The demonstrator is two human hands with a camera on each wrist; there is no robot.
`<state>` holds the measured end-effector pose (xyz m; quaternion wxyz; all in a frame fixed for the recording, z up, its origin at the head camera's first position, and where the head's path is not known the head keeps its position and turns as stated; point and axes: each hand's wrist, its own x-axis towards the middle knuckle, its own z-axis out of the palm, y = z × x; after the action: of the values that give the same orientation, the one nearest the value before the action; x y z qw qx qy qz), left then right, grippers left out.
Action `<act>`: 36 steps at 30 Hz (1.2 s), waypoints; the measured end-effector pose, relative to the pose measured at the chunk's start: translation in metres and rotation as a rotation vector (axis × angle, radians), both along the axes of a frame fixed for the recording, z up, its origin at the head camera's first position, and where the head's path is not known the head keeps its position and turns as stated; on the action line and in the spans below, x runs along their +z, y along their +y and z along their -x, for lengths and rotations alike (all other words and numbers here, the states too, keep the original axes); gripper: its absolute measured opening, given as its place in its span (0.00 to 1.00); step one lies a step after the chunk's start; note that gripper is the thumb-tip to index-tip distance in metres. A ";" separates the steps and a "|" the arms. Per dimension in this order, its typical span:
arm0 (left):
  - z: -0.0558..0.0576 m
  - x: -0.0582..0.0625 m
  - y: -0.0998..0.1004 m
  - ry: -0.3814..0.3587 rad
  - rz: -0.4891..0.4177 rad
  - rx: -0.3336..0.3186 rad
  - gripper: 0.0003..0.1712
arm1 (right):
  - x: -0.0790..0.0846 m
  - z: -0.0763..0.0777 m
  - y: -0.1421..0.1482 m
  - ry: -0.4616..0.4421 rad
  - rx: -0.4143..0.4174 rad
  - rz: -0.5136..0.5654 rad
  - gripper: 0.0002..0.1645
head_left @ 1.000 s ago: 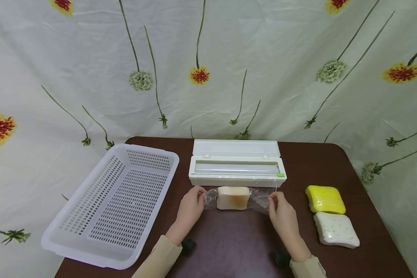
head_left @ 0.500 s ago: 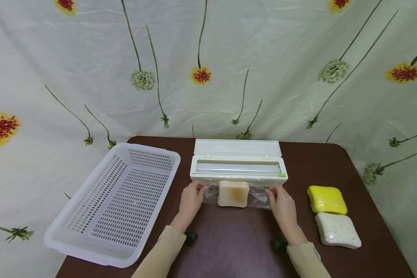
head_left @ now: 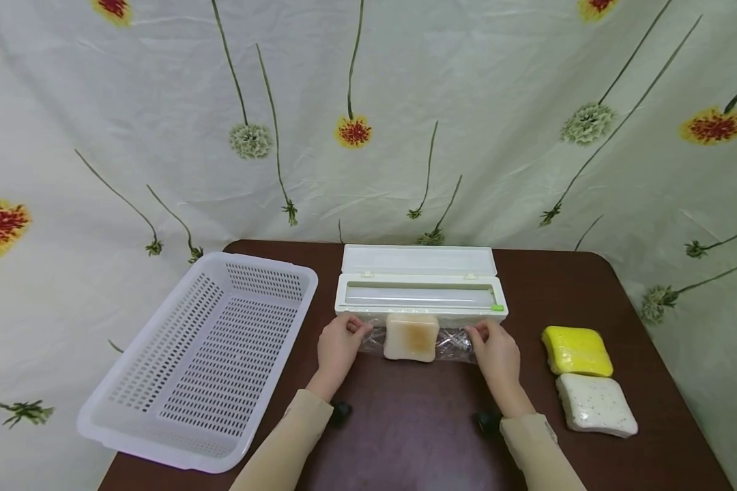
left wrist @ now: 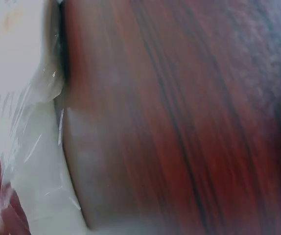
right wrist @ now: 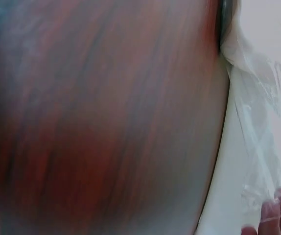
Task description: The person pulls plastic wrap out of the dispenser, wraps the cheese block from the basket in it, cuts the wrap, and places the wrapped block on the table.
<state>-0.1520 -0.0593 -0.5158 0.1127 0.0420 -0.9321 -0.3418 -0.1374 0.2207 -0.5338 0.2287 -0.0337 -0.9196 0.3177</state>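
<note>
A white, bread-slice-shaped block (head_left: 411, 337) with a browned patch stands tilted up in the middle of the table, against the front of the white cling film box (head_left: 422, 294). Clear cling film (head_left: 454, 344) stretches out from both sides of the block. My left hand (head_left: 338, 344) pinches the film's left end between thumb and fingers. On the other side my right hand (head_left: 495, 351) pinches the right end. The left wrist view shows the film (left wrist: 18, 127) drawn toward the left fingertips; the right wrist view shows film (right wrist: 263, 127) gathered at the right fingertips.
A white perforated basket (head_left: 307, 300) stands at the left of the dark table (head_left: 405, 436). On the right lie a yellow film-wrapped block (head_left: 577, 351) and a white speckled one (head_left: 596, 404). The box's lid (head_left: 417, 260) is raised, and a flowered cloth (head_left: 497, 102) hangs behind.
Both hands have moved forward, away from the body, carrying the film and the block up to the box's front. The block now overlaps the box's lower edge.
</note>
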 end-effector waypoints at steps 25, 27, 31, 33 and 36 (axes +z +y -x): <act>0.011 -0.015 0.011 -0.125 -0.079 0.254 0.20 | -0.002 0.014 -0.012 0.025 -0.182 0.010 0.23; 0.011 -0.016 0.010 -0.131 -0.070 0.251 0.20 | -0.003 0.014 -0.011 0.016 -0.179 0.014 0.23; 0.011 -0.017 0.006 -0.139 -0.073 0.272 0.22 | -0.004 0.014 -0.007 0.020 -0.185 0.036 0.24; 0.010 -0.017 0.004 -0.141 -0.086 0.284 0.22 | -0.005 0.013 -0.006 0.022 -0.198 0.050 0.26; 0.007 -0.017 0.004 -0.125 -0.121 0.309 0.25 | -0.005 0.013 -0.004 0.023 -0.235 0.074 0.33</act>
<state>-0.1595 -0.0555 -0.5330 0.1028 0.2128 -0.8974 -0.3726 -0.1500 0.2168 -0.5384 0.2737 -0.1459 -0.8943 0.3227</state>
